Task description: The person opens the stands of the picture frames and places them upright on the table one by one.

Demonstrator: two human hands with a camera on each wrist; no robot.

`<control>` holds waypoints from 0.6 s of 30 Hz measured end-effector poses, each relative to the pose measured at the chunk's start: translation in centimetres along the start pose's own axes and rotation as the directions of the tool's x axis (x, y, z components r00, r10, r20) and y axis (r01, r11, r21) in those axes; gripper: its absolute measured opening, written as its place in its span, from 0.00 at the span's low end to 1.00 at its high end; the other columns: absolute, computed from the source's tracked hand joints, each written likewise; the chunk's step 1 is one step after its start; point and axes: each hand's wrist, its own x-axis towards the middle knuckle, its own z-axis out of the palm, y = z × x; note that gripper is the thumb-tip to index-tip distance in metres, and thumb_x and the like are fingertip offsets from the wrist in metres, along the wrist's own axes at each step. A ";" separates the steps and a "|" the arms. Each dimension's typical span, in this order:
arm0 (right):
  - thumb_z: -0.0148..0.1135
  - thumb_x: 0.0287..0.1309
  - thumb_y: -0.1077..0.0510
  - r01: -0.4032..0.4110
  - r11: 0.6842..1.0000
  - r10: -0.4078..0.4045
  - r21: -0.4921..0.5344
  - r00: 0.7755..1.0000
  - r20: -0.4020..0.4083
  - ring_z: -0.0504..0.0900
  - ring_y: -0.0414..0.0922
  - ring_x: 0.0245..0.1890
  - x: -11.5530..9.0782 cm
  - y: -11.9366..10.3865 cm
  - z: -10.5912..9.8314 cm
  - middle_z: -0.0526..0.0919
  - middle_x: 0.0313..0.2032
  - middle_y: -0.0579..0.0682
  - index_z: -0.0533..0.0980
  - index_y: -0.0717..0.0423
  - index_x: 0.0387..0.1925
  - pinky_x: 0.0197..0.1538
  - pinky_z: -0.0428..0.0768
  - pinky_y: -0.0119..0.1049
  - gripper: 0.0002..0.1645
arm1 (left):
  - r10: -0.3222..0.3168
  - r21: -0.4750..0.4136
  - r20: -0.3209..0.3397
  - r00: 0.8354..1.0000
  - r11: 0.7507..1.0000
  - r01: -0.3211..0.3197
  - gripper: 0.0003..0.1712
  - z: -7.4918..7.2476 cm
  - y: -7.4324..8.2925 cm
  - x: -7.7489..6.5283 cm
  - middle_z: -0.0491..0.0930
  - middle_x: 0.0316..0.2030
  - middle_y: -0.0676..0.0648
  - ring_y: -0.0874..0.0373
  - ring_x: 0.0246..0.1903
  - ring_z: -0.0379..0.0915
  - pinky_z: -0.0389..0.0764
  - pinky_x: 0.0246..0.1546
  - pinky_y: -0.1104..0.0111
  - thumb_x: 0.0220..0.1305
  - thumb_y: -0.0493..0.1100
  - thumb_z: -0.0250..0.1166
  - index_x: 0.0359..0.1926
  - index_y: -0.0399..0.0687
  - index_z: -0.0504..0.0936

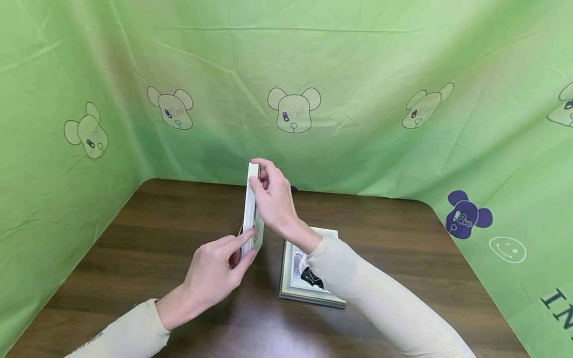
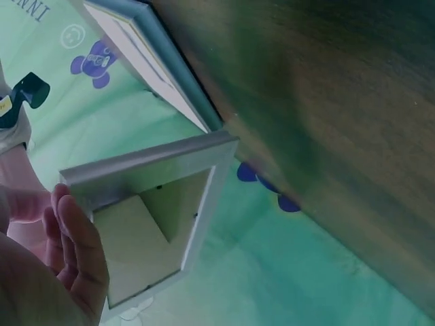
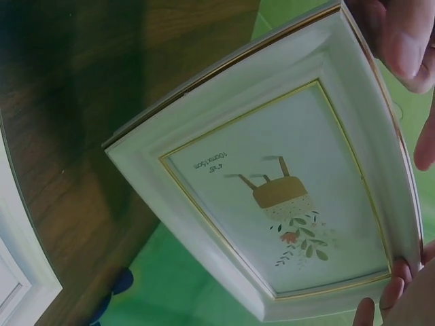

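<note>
A white picture frame (image 1: pixel 250 211) stands upright above the table, edge-on in the head view. My right hand (image 1: pixel 276 201) grips its upper end between thumb and fingers. Lower down, my left hand (image 1: pixel 215 271) holds the near edge, with the index finger along the side and the thumb below. In the right wrist view the picture frame (image 3: pixel 238 265) shows its front: gold inner trim and a printed potted plant, upside down. Its back, with a beige backing board (image 2: pixel 132 248), faces the left wrist camera.
A second picture frame (image 1: pixel 309 297) lies face up on the brown wooden table (image 1: pixel 403 278), partly under my right forearm. Green cloth (image 1: pixel 224 64) printed with bear heads hangs behind and along both sides.
</note>
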 end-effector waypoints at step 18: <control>0.56 0.62 0.61 0.008 0.999 -0.009 0.048 1.000 0.019 0.69 0.41 0.26 -0.1 0.4 -0.5 0.71 0.28 0.45 0.73 0.51 0.56 0.31 0.69 0.35 0.20 | -0.525 -0.330 0.105 0.845 0.783 0.527 0.15 -1.4 -2.1 1.2 0.79 0.36 0.53 0.63 0.35 0.77 0.80 0.33 0.69 0.60 0.36 0.64 0.49 0.52 0.77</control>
